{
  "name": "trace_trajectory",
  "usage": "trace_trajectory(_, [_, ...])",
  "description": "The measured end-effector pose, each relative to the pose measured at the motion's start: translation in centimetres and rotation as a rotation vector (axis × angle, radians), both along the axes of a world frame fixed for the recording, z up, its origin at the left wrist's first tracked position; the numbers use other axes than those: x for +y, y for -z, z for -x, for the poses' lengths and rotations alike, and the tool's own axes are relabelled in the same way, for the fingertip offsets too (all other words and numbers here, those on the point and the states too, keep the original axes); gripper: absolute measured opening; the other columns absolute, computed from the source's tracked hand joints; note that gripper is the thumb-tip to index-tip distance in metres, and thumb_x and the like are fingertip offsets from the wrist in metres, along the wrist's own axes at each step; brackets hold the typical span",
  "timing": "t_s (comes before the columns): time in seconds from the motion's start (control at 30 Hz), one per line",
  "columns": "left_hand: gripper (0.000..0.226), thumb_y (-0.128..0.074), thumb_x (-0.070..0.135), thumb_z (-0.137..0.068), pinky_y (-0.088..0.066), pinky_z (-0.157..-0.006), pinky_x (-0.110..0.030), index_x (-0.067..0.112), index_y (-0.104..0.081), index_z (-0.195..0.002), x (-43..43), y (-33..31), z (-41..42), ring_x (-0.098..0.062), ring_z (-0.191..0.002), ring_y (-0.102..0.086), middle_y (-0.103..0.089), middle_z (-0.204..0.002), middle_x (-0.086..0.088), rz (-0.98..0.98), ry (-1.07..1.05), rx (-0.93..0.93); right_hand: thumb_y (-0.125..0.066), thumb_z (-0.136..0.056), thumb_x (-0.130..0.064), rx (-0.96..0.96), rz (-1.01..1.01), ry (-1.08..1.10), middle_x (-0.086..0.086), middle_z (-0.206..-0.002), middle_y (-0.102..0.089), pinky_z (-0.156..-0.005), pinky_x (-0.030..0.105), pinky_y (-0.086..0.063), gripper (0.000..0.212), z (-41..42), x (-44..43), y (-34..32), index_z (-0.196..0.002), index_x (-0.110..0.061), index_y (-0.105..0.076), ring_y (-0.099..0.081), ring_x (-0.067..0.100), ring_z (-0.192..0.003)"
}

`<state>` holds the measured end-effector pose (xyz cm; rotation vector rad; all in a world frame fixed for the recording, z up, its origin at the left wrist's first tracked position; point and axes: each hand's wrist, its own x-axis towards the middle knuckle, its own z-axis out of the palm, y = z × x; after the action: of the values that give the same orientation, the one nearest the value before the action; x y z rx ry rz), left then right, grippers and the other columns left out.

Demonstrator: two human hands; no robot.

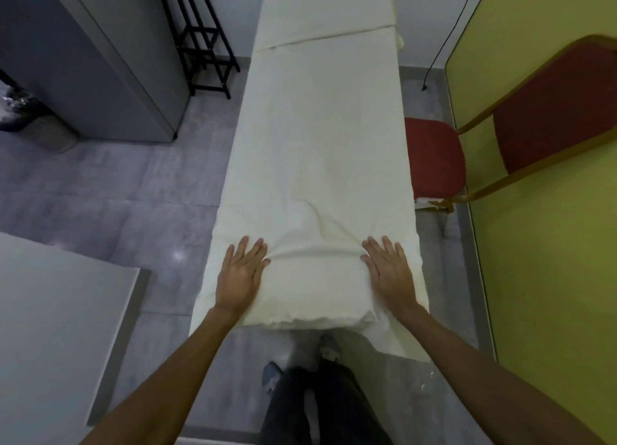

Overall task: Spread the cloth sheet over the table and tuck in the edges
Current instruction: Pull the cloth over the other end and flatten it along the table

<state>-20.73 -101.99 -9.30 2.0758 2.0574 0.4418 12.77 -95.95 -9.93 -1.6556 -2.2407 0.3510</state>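
Quietly, from the left: a grey cabinet and black rack are standing on grey floor tiles. The left hand and right hand are pressing flat, fingers spread, on the cream cloth sheet covering the narrow table; a red chair is sitting just beside it, against a yellow-green wall.

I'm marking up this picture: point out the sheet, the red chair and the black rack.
sheet (320, 137), head view, flat middle of the cloth
red chair (434, 157), head view, seat cushion
black rack (200, 43), head view, metal frame
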Motion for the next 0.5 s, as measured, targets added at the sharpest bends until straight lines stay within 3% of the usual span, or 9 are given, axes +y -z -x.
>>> trace_trajectory(0.1, [0.046, -0.033, 0.033, -0.104, -0.025, -0.118, -0.049, 0.011, -0.059, -0.135, -0.4, -2.1, -0.1, -0.028, -0.142, -0.038, -0.053, -0.142, -0.001, -0.097, 0.028, -0.058, -0.034, -0.106, -0.033, 0.039, -0.068, -0.006, 0.007, -0.137, -0.061, -0.119, 0.051, -0.025, 0.046, -1.2, -0.1, -2.0, -0.131, -0.008, -0.064, -0.047, 0.035, -0.137])
trace_trajectory(0.23, [0.042, -0.038, 0.03, -0.103, -0.028, -0.116, -0.051, 0.011, -0.06, -0.133, -0.9, -3.4, -1.2, -0.026, -0.142, -0.038, -0.055, -0.141, -0.003, -0.158, 0.134, -0.073, -0.027, -0.108, -0.04, 0.047, -0.041, -0.061, 0.005, -0.137, -0.062, -0.12, 0.047, -0.024, 0.053, -3.2, -0.7, -2.4, -0.132, -0.009, -0.063, -0.046, 0.034, -0.138])
trace_trajectory(0.37, [0.04, -0.042, 0.028, -0.102, -0.027, -0.118, -0.048, 0.01, -0.058, -0.134, -1.6, -3.4, -2.7, -0.025, -0.142, -0.039, -0.054, -0.142, -0.003, -0.198, 0.188, -0.126, -0.039, -0.105, -0.032, 0.066, -0.067, -0.047, 0.005, -0.139, -0.06, -0.121, 0.047, -0.025, 0.043, -5.5, -0.7, -2.8, -0.135, -0.008, -0.06, -0.045, 0.03, -0.139])
trace_trajectory(0.5, [0.039, -0.044, 0.027, -0.102, -0.029, -0.117, -0.047, 0.011, -0.057, -0.135, -2.0, -3.3, -3.6, -0.023, -0.142, -0.038, -0.055, -0.142, -0.004, -0.193, 0.219, -0.13, -0.031, -0.107, -0.039, 0.049, -0.041, -0.057, 0.004, -0.138, -0.06, -0.125, 0.029, -0.012, 0.05, -6.8, -1.6, -3.6, -0.134, -0.007, -0.06, -0.047, 0.029, -0.138])
